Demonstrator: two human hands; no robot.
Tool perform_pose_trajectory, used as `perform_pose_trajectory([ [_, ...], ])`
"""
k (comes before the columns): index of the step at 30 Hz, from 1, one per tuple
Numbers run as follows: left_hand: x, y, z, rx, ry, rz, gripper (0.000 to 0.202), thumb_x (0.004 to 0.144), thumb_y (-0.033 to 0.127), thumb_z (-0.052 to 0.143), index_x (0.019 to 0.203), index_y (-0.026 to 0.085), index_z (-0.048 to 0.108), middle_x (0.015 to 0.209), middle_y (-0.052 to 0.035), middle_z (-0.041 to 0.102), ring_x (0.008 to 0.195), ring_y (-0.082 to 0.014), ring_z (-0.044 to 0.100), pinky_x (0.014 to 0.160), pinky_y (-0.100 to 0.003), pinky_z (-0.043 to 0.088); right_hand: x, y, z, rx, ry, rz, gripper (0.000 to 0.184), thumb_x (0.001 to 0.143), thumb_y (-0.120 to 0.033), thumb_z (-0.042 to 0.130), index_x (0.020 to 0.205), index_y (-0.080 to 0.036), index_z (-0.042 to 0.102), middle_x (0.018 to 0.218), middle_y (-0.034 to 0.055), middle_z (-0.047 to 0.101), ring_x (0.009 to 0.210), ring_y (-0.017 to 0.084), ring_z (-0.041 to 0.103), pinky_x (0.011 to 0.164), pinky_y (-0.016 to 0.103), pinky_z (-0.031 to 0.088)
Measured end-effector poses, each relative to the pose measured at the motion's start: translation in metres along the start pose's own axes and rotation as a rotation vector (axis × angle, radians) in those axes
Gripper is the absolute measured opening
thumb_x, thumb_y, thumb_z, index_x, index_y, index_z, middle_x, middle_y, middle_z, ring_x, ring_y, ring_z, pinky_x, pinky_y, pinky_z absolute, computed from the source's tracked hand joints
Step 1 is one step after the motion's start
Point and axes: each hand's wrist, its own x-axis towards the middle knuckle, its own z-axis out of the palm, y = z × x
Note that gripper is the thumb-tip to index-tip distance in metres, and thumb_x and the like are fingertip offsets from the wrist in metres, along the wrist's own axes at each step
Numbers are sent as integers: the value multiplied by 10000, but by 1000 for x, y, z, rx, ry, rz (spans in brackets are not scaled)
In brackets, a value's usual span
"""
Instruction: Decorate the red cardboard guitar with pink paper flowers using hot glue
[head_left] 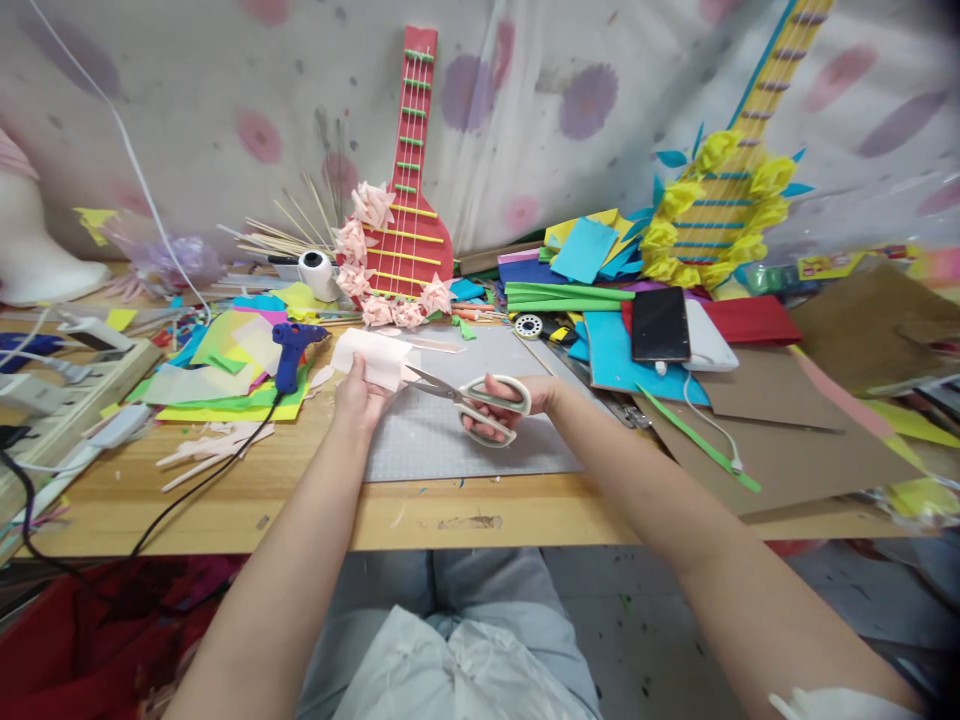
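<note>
Pinched in my left hand (365, 392) is a pale pink piece of paper (373, 358), held over the left part of a grey cutting mat (427, 450). My right hand (499, 405) has its fingers through the handles of a pair of scissors (491, 405). The blades are parted and point left, with their tips close to the paper's right edge; whether they touch it I cannot tell. Just behind the mat leans a red paper lute (411, 235) with pale pink paper flowers along its lower left rim.
To the left, a blue glue gun (292, 350) lies on coloured sheets, its black cord running over the table edge. Pale paper strips (214, 450) lie nearby. At right are a phone (660, 325), brown cardboard (795, 420) and a yellow paper instrument (716, 210).
</note>
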Motion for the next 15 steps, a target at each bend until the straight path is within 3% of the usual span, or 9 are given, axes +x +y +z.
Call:
perform_pose_trajectory([
  [3, 0, 1, -1, -18, -31, -14, 300, 896, 228, 426, 1153, 147, 558, 964, -80, 706, 924, -147, 656, 888, -303, 490, 5, -2, 1, -12, -11, 4, 821, 656, -829, 317, 972, -103, 532, 731, 61, 582, 531, 89, 518, 334, 153, 255],
  [15, 0, 0, -2, -4, -59, -52, 346, 904, 309, 400, 1180, 154, 541, 999, -93, 695, 956, -167, 645, 934, -375, 457, 14, 2, -1, 8, -51, 19, 821, 685, -812, 275, 1009, -95, 512, 732, 49, 554, 565, 101, 530, 391, 174, 325],
])
